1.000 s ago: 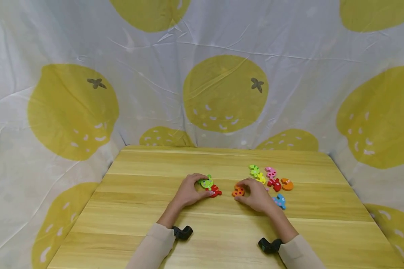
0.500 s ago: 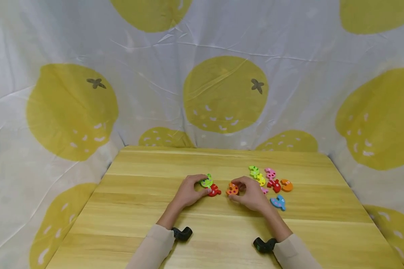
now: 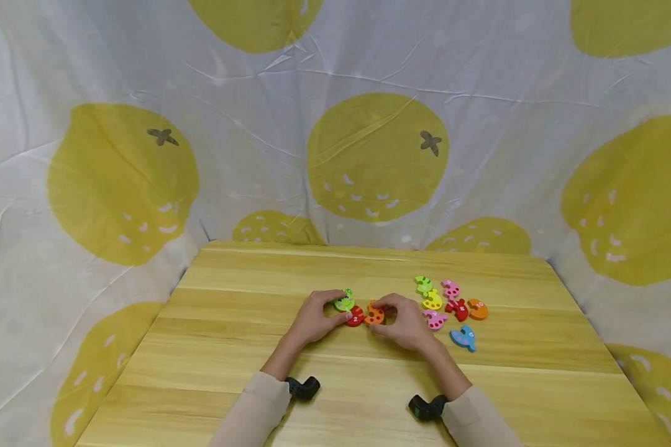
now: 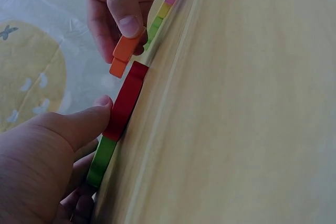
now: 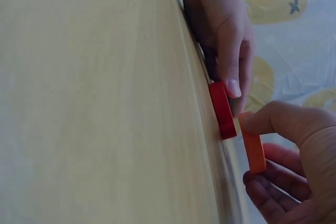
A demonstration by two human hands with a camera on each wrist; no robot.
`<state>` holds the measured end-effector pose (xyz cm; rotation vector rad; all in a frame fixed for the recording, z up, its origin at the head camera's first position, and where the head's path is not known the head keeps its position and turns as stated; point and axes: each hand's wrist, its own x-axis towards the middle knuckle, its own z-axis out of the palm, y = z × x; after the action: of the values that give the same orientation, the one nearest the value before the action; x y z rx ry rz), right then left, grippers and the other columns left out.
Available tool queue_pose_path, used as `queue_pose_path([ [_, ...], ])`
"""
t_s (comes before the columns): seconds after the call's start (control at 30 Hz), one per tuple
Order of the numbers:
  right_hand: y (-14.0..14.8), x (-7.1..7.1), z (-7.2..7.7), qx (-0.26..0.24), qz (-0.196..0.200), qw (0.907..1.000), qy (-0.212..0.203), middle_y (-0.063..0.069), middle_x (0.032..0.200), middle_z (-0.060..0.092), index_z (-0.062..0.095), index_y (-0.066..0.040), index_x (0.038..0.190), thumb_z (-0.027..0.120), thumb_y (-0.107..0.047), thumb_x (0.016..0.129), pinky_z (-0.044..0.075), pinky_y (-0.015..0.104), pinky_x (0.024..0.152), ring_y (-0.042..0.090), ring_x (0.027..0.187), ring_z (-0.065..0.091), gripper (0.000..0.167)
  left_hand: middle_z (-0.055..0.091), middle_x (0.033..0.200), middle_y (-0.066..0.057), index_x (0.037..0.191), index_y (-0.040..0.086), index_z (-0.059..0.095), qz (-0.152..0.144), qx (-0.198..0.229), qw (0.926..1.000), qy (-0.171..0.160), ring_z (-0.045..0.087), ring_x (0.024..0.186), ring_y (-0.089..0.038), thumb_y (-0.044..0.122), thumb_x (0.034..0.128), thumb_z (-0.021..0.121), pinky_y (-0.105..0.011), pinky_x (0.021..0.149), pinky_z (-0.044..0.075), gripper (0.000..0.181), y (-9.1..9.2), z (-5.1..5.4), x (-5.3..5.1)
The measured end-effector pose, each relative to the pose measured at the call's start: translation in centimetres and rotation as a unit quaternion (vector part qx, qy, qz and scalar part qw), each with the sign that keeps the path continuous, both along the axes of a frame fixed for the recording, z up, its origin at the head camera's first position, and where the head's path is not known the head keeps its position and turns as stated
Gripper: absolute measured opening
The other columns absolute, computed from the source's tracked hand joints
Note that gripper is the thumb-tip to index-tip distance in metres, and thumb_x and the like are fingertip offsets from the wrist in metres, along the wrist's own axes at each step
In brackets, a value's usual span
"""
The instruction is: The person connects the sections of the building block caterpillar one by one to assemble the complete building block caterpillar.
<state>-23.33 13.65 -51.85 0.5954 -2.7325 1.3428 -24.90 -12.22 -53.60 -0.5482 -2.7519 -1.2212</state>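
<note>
My left hand (image 3: 315,318) grips a green smiling caterpillar-head puzzle piece (image 3: 343,303) and the red piece numbered 2 (image 3: 355,316) joined to it. The thumb lies on the red piece's edge, the fingers behind the head. Both pieces lie flat on the table. Between thumb and fingers, my right hand (image 3: 405,323) pinches an orange puzzle piece with red dots (image 3: 374,314). In the left wrist view this orange piece (image 4: 124,55) is raised slightly off the table, close to the end of the red piece (image 4: 127,98). Whether they touch is unclear.
Right of my right hand lie loose puzzle pieces: light green (image 3: 423,285), yellow (image 3: 432,300), two pink, one nearer (image 3: 435,320) and one farther (image 3: 450,288), red (image 3: 456,309), orange numbered 10 (image 3: 478,309) and blue (image 3: 463,338). A lemon-print cloth (image 3: 481,155) hangs behind the wooden table (image 3: 257,273).
My right hand has moved left with the orange piece, up to the red piece's right end. The nearer pink piece has come into view. My left hand has stayed almost still.
</note>
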Motion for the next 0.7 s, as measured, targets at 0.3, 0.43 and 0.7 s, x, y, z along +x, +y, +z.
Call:
queue_pose_path([
  [0.3,-0.7,0.1,-0.4,-0.015,0.01,0.9998,-0.009,0.0,0.114,0.073,0.076,-0.014,0.114,0.091,-0.022,0.076,0.058,0.033,0.09,0.014,0.1,0.068,0.041,0.067,0.14,-0.005,0.135,0.016,0.069,-0.006,0.001,1.0,0.002,0.056,0.134,-0.031,0.04,0.0898,0.08,-0.053,0.115,0.043,0.052,0.1,-0.1,-0.1],
  [0.43,-0.9,0.3,-0.5,-0.013,0.009,0.9998,-0.01,0.0,0.112,0.073,0.076,-0.013,0.113,0.092,-0.022,0.076,0.057,0.032,0.09,0.014,0.1,0.067,0.042,0.066,0.14,-0.005,0.135,0.016,0.069,-0.003,0.003,1.0,-0.005,0.056,0.133,-0.031,0.039,0.0897,0.08,-0.052,0.115,0.043,0.053,0.1,0.0,0.1],
  [0.7,-1.2,0.1,-0.8,0.002,0.01,0.9999,0.006,0.0,0.111,0.072,0.076,-0.012,0.111,0.092,-0.021,0.076,0.057,0.034,0.092,0.015,0.103,0.067,0.04,0.067,0.139,-0.005,0.135,0.015,0.07,0.003,0.01,0.9999,-0.008,0.056,0.133,-0.03,0.038,0.0891,0.081,-0.052,0.114,0.043,0.052,0.1,0.2,0.3],
])
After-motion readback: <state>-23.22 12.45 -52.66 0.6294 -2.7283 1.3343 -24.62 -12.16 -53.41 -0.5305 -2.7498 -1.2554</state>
